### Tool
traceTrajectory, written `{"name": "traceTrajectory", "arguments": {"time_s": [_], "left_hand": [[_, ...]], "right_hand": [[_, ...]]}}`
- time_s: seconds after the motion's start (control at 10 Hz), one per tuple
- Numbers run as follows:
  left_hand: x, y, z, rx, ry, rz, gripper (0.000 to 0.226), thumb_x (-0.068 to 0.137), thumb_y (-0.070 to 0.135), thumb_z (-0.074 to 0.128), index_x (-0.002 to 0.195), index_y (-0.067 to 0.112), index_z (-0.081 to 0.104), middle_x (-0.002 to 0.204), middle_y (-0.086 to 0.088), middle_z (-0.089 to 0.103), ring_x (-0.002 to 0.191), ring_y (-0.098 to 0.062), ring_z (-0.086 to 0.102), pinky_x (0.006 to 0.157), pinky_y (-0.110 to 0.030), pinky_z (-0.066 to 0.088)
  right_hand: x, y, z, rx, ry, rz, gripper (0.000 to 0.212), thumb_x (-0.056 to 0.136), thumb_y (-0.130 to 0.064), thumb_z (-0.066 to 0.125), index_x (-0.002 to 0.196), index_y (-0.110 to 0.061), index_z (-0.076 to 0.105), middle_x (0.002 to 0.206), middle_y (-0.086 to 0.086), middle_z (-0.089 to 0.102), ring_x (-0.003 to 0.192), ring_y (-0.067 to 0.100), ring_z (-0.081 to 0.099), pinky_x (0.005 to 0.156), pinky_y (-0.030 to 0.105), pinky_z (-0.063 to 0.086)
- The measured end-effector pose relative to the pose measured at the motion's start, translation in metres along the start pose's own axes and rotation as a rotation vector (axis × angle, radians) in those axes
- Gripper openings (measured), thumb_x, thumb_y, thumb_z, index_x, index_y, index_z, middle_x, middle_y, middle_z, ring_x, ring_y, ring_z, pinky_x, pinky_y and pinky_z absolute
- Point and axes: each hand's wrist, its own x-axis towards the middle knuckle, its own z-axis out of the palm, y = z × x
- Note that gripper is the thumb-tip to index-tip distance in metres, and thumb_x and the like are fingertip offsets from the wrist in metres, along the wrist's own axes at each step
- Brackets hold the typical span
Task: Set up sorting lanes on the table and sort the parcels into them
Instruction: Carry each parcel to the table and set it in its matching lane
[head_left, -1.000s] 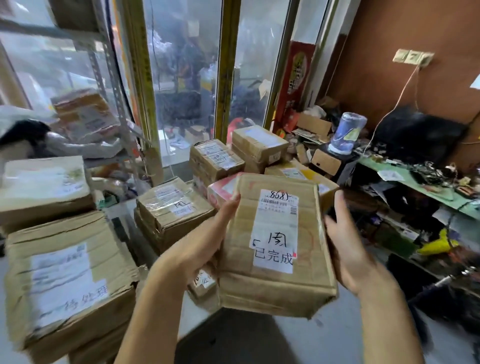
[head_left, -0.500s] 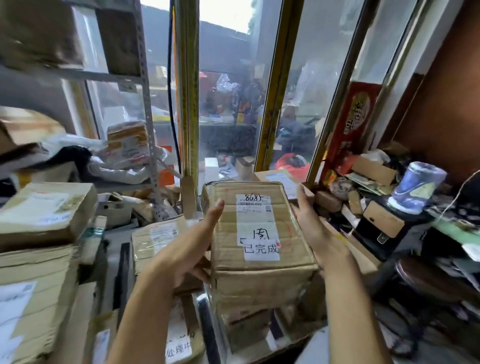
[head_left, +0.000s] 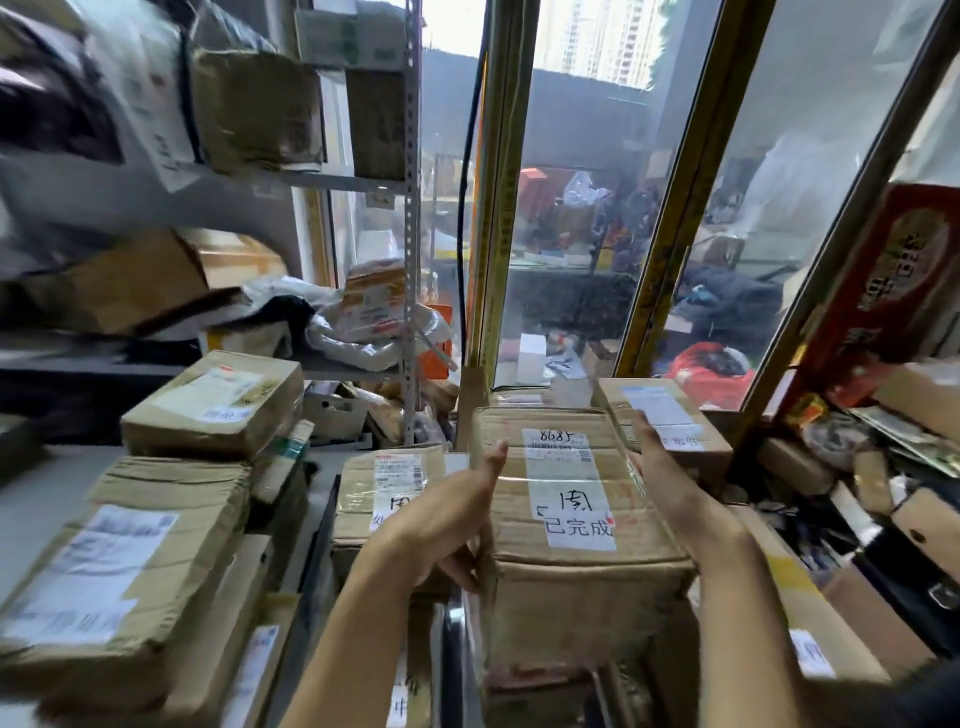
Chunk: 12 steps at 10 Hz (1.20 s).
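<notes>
Parcel marked 8685 (head_left: 569, 488) has travelled forward over the last second, from chest height to the stack by the window. Left hand (head_left: 441, 519) and right hand (head_left: 670, 483) flank it, palms pressed on its sides, fingers straight. Judged: being set down in the far lane, beside the labelled box (head_left: 395, 483).

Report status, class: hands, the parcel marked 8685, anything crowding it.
Left hand and right hand flat against the parcel's sides, fingers straight. Parcel held level between them. Taped boxes close on both sides.
</notes>
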Motion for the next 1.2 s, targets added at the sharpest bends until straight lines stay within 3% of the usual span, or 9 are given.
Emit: {"name": "traceTrajectory", "arguments": {"time_s": [0.1,0.2,0.3,0.5,0.6,0.7,0.9,1.0,1.2], "left_hand": [[-0.001,-0.003,0.0,-0.053,0.046,0.026,0.066,0.092,0.078,0.021,0.101,0.033,0.068,0.102,-0.007,0.072,0.093,-0.033,0.071,0.076,-0.051,0.062],[-0.004,-0.011,-0.002,-0.128,0.121,0.042,0.053,0.094,0.075,0.024,0.09,0.045,0.068,0.089,-0.004,0.073,0.087,-0.029,0.073,0.077,-0.051,0.062],[-0.01,-0.019,-0.007,-0.193,0.143,0.031,0.042,0.096,0.072,0.026,0.09,0.049,0.06,0.102,-0.005,0.069,0.094,-0.028,0.072,0.086,-0.049,0.06],[-0.034,-0.048,-0.037,-0.074,0.265,0.128,0.059,0.088,0.076,0.031,0.126,0.042,0.059,0.122,0.006,0.065,0.106,-0.013,0.064,0.099,-0.041,0.05],[-0.064,-0.063,-0.072,-0.138,0.346,0.199,0.037,0.095,0.066,0.038,0.108,0.04,0.061,0.116,0.008,0.067,0.103,-0.01,0.066,0.103,-0.044,0.049],[-0.114,-0.085,-0.123,-0.187,0.465,0.327,0.039,0.097,0.061,0.04,0.114,0.035,0.064,0.104,0.01,0.073,0.094,-0.003,0.07,0.089,-0.034,0.056],[-0.228,-0.171,-0.253,-0.169,0.985,0.378,0.048,0.088,0.069,0.039,0.126,0.046,0.055,0.132,0.011,0.063,0.119,-0.004,0.059,0.103,-0.037,0.05],[-0.283,-0.222,-0.297,-0.066,1.204,0.203,0.052,0.102,0.054,0.038,0.15,0.032,0.039,0.156,0.007,0.039,0.14,-0.007,0.037,0.112,-0.027,0.032],[-0.354,-0.306,-0.367,-0.052,1.298,-0.125,0.068,0.098,0.065,0.03,0.159,0.039,0.01,0.168,0.013,-0.004,0.155,-0.017,-0.009,0.124,-0.046,0.011]], "right_hand": [[-0.001,0.009,-0.005,-0.032,-0.045,0.053,0.064,0.094,-0.071,0.036,0.151,-0.041,0.038,0.156,-0.018,0.035,0.141,0.006,0.031,0.117,0.023,0.015],[-0.005,-0.006,0.002,-0.249,0.095,0.127,0.088,0.082,-0.092,0.028,0.153,-0.042,0.039,0.158,-0.011,0.039,0.148,0.025,0.032,0.124,0.047,0.021],[-0.014,-0.029,0.02,-0.413,0.22,0.034,0.075,0.098,-0.073,0.026,0.159,-0.03,0.03,0.16,0.009,0.04,0.144,0.035,0.038,0.115,0.051,0.031],[-0.03,-0.039,0.1,-0.524,0.303,-0.214,0.071,0.099,-0.065,0.034,0.161,-0.03,0.027,0.166,0.012,0.027,0.154,0.03,0.02,0.12,0.053,0.026],[-0.046,-0.038,0.152,-0.504,0.267,-0.268,0.07,0.099,-0.065,0.035,0.16,-0.03,0.028,0.167,0.009,0.026,0.155,0.028,0.019,0.12,0.052,0.026],[-0.068,-0.041,0.218,-0.521,0.164,-0.329,0.069,0.101,-0.063,0.036,0.16,-0.028,0.028,0.166,0.011,0.029,0.154,0.028,0.023,0.124,0.049,0.024],[-0.129,-0.049,0.39,-0.563,-0.221,-0.413,0.077,0.098,-0.072,0.024,0.162,-0.031,0.017,0.17,0.0,0.012,0.158,0.021,0.007,0.126,0.044,0.011],[-0.159,-0.049,0.476,-0.732,-0.334,-0.472,0.082,0.095,-0.075,0.014,0.162,-0.029,0.017,0.171,0.011,0.01,0.158,0.03,0.004,0.128,0.05,0.007],[-0.205,-0.053,0.598,-0.944,-0.532,-0.417,0.076,0.1,-0.07,0.016,0.164,-0.032,-0.002,0.167,0.01,-0.028,0.149,0.028,-0.036,0.121,0.056,-0.019]]}}
